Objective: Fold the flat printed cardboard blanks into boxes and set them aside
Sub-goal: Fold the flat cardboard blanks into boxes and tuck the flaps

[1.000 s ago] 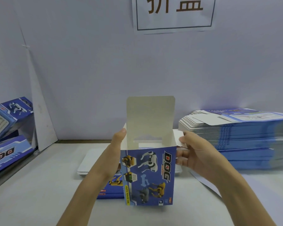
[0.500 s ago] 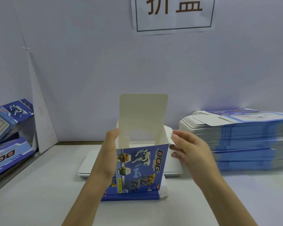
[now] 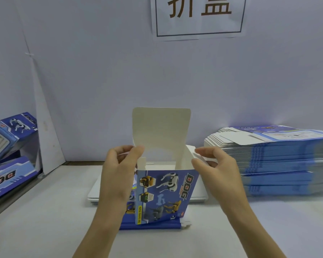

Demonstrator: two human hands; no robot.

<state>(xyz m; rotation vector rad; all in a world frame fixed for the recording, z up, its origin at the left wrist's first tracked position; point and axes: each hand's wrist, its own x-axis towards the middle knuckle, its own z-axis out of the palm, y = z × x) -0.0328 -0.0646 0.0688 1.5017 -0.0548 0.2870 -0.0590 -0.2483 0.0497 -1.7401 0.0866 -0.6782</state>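
Watching this feed from my desk. The DOG toy box (image 3: 166, 194) stands upright mid-table (image 3: 35, 229), mouth open, with its tall lid flap (image 3: 161, 131) sticking straight up on the 12 o'clock side. The left hand (image 3: 117, 174) pinches the left side flap (image 3: 125, 154) between thumb and curled fingers at 9 o'clock. The right hand (image 3: 218, 170) does the same to the right side flap (image 3: 192, 151) at 3 o'clock. My guess is that both ears get tucked in first so the lid can close over them.

The box sits on a loose blue blank (image 3: 153, 226) (its edge pokes out at 6 o'clock), which lies over a white board (image 3: 95, 194). The stack of flat blanks (image 3: 278, 164) sits at 3 o'clock, near the right wrist. The finished boxes (image 3: 9, 131) lean at 9 o'clock, well apart. Nothing blocks the flaps, though that loose blank underneath could let the box skate.
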